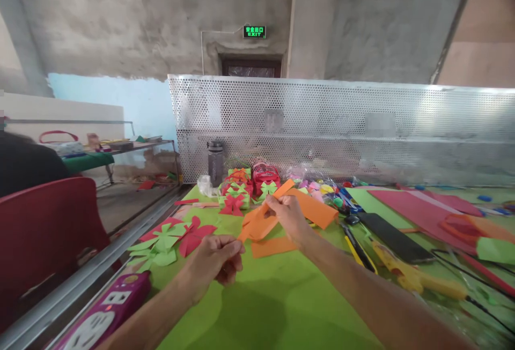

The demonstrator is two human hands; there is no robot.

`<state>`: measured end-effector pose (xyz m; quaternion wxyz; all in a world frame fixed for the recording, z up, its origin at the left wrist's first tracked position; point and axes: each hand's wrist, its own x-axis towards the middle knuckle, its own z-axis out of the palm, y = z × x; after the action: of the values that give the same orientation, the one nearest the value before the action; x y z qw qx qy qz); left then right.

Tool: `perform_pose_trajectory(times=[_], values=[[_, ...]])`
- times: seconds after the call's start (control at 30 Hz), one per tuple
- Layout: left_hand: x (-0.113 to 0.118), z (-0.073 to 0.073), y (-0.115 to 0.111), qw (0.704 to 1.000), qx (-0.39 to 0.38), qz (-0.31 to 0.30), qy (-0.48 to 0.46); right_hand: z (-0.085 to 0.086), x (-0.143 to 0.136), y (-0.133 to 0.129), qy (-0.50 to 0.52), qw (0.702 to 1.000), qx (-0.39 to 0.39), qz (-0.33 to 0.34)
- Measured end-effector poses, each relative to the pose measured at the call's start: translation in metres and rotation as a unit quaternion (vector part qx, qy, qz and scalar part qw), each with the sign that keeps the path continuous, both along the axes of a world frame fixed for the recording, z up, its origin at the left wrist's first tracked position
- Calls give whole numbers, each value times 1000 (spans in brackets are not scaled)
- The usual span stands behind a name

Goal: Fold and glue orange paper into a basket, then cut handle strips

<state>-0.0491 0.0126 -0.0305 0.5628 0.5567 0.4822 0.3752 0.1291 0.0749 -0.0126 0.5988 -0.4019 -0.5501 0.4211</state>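
Observation:
My right hand (287, 216) pinches a folded piece of orange felt-like sheet (261, 224) and holds it up over the green tabletop (257, 307). Just left of it, my left hand (219, 259) has its fingers curled together near the piece's lower corner. What those fingers hold, if anything, is hidden. Under the raised piece lies a flat orange strip (273, 247), and another bent orange sheet (316, 208) rests behind my right wrist. Red petal cut-outs (196, 236) and light green ones (161, 248) lie to the left of my left hand.
Small red and green baskets (235, 192) stand at the back beside a grey bottle (215, 159). To the right are a black phone (396, 237), a cutter knife (358, 245) and a yellow glue gun (414, 275) with its cord. A purple box (108, 312) sits front left. A perforated metal panel (341, 130) borders the back.

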Motion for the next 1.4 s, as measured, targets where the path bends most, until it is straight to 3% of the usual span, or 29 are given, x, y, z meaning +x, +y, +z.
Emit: perform_pose_trajectory(times=[0.23, 0.5, 0.63, 0.77, 0.9, 1.07, 1.23, 1.4], values=[[-1, -3, 5, 1000, 22, 10, 5, -8, 3, 8, -14, 999, -40, -14], [-8, -8, 19, 994, 32, 104, 26, -7, 22, 24, -41, 994, -97, -35], [-10, -8, 19, 990, 8, 143, 6, -5, 28, 26, -114, 989, -88, -38], [-12, -15, 21, 981, -39, 188, -1, -3, 27, 26, -250, 966, -64, -6], [-14, -17, 23, 976, -63, 209, 3, -10, 28, 12, -438, 897, -2, 65], [-18, -10, 24, 970, -61, 237, 9, -31, 32, -23, -640, 753, 91, 124], [-19, -11, 24, 963, -60, 262, 17, -39, 35, -36, -754, 623, 167, 124], [-18, -7, 17, 964, 6, 266, 11, -36, 35, -34, -815, 532, 195, 123]])
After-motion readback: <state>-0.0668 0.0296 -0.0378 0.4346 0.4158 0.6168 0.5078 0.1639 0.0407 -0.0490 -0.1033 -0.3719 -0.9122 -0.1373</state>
